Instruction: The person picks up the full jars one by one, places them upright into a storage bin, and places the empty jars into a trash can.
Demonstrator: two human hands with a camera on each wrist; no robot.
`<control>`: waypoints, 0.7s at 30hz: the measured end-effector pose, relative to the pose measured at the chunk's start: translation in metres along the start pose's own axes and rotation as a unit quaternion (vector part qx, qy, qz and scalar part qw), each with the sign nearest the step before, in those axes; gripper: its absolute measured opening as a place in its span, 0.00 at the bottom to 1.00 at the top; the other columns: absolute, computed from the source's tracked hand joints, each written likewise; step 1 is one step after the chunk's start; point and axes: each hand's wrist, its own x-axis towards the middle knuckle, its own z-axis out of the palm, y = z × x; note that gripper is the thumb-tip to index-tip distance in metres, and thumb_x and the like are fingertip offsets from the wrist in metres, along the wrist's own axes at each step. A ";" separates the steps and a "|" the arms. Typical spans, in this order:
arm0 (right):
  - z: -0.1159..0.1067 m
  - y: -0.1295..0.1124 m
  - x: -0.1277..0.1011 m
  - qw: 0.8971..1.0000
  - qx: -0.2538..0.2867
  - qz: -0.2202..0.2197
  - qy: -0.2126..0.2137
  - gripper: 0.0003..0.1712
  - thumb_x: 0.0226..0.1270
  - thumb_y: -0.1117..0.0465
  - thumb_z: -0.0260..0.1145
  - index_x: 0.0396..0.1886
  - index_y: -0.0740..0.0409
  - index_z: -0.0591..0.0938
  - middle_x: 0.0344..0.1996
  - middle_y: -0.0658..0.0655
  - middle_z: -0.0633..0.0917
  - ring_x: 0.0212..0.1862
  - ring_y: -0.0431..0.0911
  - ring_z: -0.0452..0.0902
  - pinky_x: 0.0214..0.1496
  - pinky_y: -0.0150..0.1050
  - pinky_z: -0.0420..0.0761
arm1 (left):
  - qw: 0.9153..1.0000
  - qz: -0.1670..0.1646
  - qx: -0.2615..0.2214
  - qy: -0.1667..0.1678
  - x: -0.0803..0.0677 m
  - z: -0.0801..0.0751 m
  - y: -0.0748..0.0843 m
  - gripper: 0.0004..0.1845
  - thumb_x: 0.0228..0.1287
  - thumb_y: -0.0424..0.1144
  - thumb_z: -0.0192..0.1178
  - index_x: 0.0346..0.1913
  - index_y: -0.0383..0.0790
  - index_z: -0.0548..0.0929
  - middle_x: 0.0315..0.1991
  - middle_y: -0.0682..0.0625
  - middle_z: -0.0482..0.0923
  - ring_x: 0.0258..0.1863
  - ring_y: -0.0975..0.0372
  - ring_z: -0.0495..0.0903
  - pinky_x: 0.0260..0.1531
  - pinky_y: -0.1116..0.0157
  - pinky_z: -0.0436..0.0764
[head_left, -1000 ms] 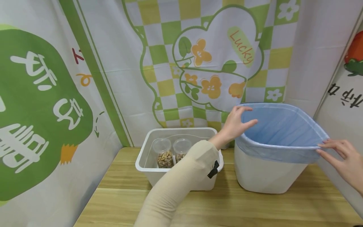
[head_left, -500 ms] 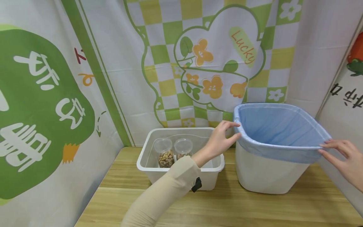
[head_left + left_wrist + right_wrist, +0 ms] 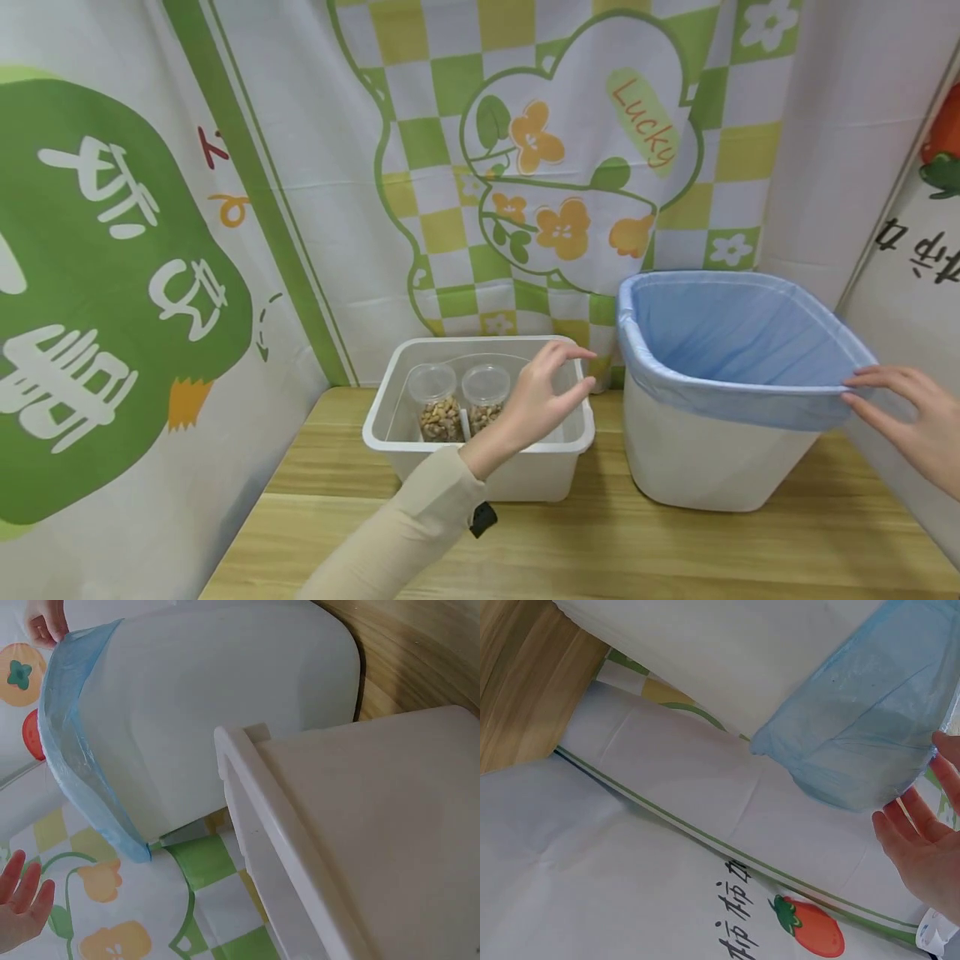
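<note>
A white trash can (image 3: 697, 462) stands at the right, lined with a blue trash bag (image 3: 742, 404) whose edge is folded down over the rim. At the rim's right corner, my right hand (image 3: 911, 412) pinches the bag between thumb and fingers. The right wrist view shows the fingertips at the bag's folded edge. My left hand (image 3: 534, 400) is in the air over the white tub (image 3: 525, 475), fingers spread apart from the thumb and holding nothing. Inside that tub are two clear lidded jars (image 3: 441, 408) filled with brown nuts or similar pieces.
Both containers stand on a wood-grain table (image 3: 600, 550). Behind it hangs a printed curtain (image 3: 442, 192) with green and yellow checks. The table's left edge runs beside another curtain panel (image 3: 97, 275).
My left hand has let go of the bag at the rim's left side and moved left and down, over the tub. The right hand stays at the right corner.
</note>
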 end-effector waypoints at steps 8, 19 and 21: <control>0.005 -0.003 0.003 0.999 -0.017 -0.032 0.004 0.30 0.58 0.45 0.58 0.27 0.74 0.78 0.44 0.28 0.69 0.50 0.22 0.62 0.54 0.17 0.57 | 0.999 0.043 0.016 0.026 -0.028 -0.017 -0.005 0.14 0.53 0.33 0.59 0.44 0.35 0.76 0.44 0.46 0.74 0.48 0.58 0.72 0.51 0.64 0.69; 0.015 -0.035 0.001 0.992 -0.082 -0.092 0.012 0.39 0.58 0.35 0.50 0.36 0.71 0.79 0.36 0.68 0.76 0.53 0.34 0.63 0.59 0.23 0.54 | 0.992 0.041 0.110 0.042 -0.065 -0.036 -0.014 0.15 0.50 0.34 0.62 0.44 0.37 0.77 0.48 0.43 0.71 0.50 0.53 0.69 0.47 0.56 0.70; 0.016 -0.041 -0.002 0.990 -0.100 -0.097 -0.011 0.39 0.59 0.35 0.47 0.40 0.68 0.78 0.39 0.69 0.76 0.50 0.46 0.67 0.60 0.24 0.52 | 0.989 0.044 0.131 0.045 -0.072 -0.039 -0.017 0.15 0.49 0.35 0.63 0.43 0.37 0.77 0.49 0.42 0.70 0.49 0.52 0.69 0.45 0.55 0.70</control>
